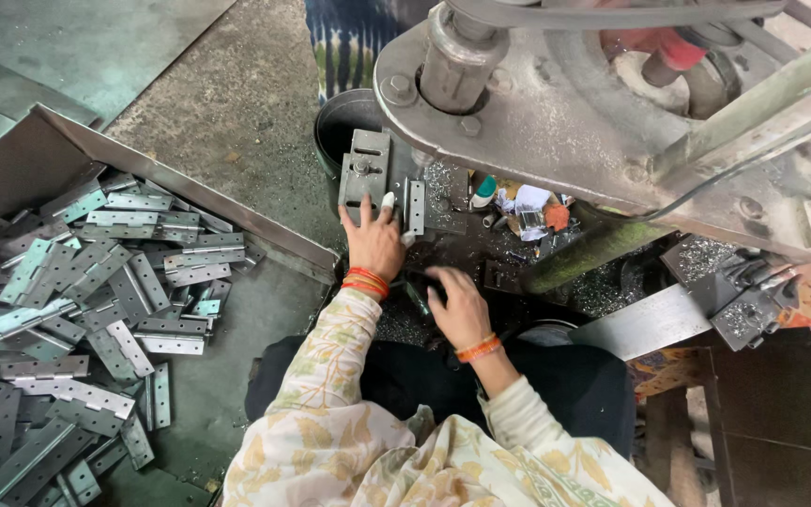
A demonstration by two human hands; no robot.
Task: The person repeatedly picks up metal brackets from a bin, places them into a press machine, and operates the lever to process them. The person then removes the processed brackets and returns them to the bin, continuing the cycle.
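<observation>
Patterned sleeves lead up to the press (556,103), where left hand (374,242) lies flat-fingered steadying a stiff, heavy-looking steel hinge (415,207) by its edge, right hand (457,305) curled, grip hidden.

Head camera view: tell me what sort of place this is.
Most likely a small metalworking shop making hinges. A heap of grey metal hinges fills a sheet-metal tray, a heavy press machine stands over the work spot, and the left hand rests beside a hinge under it.

Rough grey concrete floor (237,103) w/ flat daylight; sheet-metal tray (190,188) left of heavy grey press machine (556,122).
</observation>
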